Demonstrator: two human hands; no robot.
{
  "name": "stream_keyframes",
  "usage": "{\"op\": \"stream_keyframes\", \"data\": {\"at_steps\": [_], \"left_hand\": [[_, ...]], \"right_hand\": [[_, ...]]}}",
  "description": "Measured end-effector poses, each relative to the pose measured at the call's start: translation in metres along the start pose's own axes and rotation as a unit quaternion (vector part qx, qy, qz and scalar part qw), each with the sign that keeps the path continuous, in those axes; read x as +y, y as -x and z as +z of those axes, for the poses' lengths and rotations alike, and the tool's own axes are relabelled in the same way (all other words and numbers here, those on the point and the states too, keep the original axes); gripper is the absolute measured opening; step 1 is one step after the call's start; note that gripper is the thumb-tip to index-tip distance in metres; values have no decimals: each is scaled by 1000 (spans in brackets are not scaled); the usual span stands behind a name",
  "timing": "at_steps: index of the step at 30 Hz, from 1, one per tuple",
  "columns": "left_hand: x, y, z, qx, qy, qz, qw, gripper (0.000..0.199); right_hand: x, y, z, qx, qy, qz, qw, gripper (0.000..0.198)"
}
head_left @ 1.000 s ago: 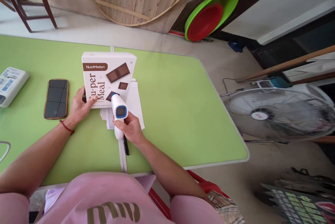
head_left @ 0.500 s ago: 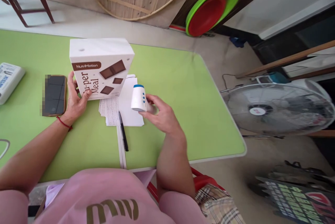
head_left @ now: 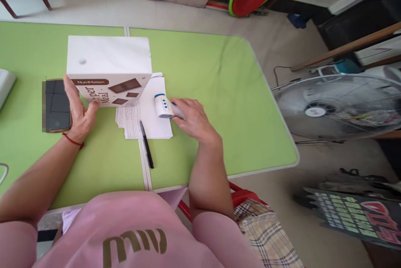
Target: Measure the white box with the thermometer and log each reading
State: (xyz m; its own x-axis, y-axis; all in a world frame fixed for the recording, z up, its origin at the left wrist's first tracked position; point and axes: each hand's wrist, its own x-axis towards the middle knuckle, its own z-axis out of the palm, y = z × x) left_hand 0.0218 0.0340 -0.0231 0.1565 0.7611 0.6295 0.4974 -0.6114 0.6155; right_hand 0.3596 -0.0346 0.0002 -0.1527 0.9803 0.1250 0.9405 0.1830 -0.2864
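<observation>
My left hand [head_left: 82,114] grips a white NutriMotion meal box [head_left: 117,88] by its lower left corner, thumb on the printed front and fingers along the side. The box is tilted, so its blank white top shows. In my right hand [head_left: 196,120] is a white gun-shaped infrared thermometer [head_left: 163,106] with a blue rim and blue buttons, gripped by its handle. Below it on the table lie paper sheets [head_left: 156,128], some covered in small writing and partly hidden by the box. A black pen [head_left: 146,145] rests across the sheets' lower edge.
The green table [head_left: 200,59] has a seam down its middle. A phone [head_left: 58,105] lies just left of my left hand, and a white device [head_left: 4,86] sits at the left edge. A standing fan [head_left: 315,111] is beyond the table's right end.
The box now leans so that more of its top shows. My right hand has turned the thermometer, exposing its handle. The view has tipped slightly, shifting the scene upward.
</observation>
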Motion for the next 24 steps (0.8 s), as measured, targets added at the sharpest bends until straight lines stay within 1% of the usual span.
{"op": "stream_keyframes", "data": {"at_steps": [1, 2, 3, 4, 5, 6, 7, 9, 10, 11, 12, 13, 14, 15, 16, 17, 19, 21, 23, 24], "left_hand": [[4, 0, 0, 61, -26, 11, 998, 78], [8, 0, 0, 105, -55, 17, 993, 81], [13, 0, 0, 142, -75, 37, 986, 83], [17, -1, 1, 160, -92, 72, 980, 85], [22, -1, 2, 168, -105, 103, 975, 84], [27, 0, 3, 172, -119, 132, 969, 82], [32, 0, 4, 178, -133, 159, 962, 79], [42, 3, 7, 185, -146, 213, 948, 71], [47, 4, 8, 170, -135, 248, 944, 66], [51, 6, 9, 125, -117, 271, 947, 58], [55, 7, 10, 58, -102, 290, 950, 47], [57, 9, 10, -20, -90, 306, 948, 34], [58, 9, 11, -78, -82, 316, 942, 20], [59, 10, 11, -130, -78, 321, 935, 9], [58, 10, 12, -166, -73, 324, 928, 7], [57, 11, 12, -194, -69, 322, 924, 12], [53, 12, 13, -247, -66, 312, 915, 19], [51, 13, 14, -283, -69, 303, 907, 24], [50, 15, 15, -312, -74, 296, 900, 26], [50, 16, 15, -323, -75, 292, 897, 27]], "right_hand": [[-4, 1, -3, 22, -8, -4, 1000, 49], [-9, 3, -7, 44, -27, -7, 999, 44], [-16, 5, -10, 58, -54, -10, 997, 36], [-26, 7, -12, 58, -88, -15, 994, 24], [-37, 9, -14, 36, -124, -22, 991, 10], [-49, 12, -14, -4, -147, -33, 989, 6], [-62, 14, -13, -51, -138, -48, 988, 13], [-83, 17, -9, -113, -58, -63, 990, 19], [-90, 18, -6, -141, -30, -66, 987, 16], [-95, 18, -4, -158, -17, -68, 985, 12], [-96, 18, -2, -164, -27, -68, 984, 8], [-94, 17, -1, -155, -59, -69, 984, 10], [-90, 16, -1, -128, -108, -71, 983, 15], [-84, 15, -2, -86, -168, -73, 979, 18], [-78, 14, -3, -36, -234, -75, 969, 19], [-71, 13, -4, 13, -302, -78, 950, 19], [-61, 9, -6, 85, -420, -86, 899, 19], [-58, 6, -5, 117, -499, -96, 853, 25], [-63, 2, -2, 141, -538, -97, 825, 40], [-67, 0, 0, 162, -550, -90, 815, 42]]}}
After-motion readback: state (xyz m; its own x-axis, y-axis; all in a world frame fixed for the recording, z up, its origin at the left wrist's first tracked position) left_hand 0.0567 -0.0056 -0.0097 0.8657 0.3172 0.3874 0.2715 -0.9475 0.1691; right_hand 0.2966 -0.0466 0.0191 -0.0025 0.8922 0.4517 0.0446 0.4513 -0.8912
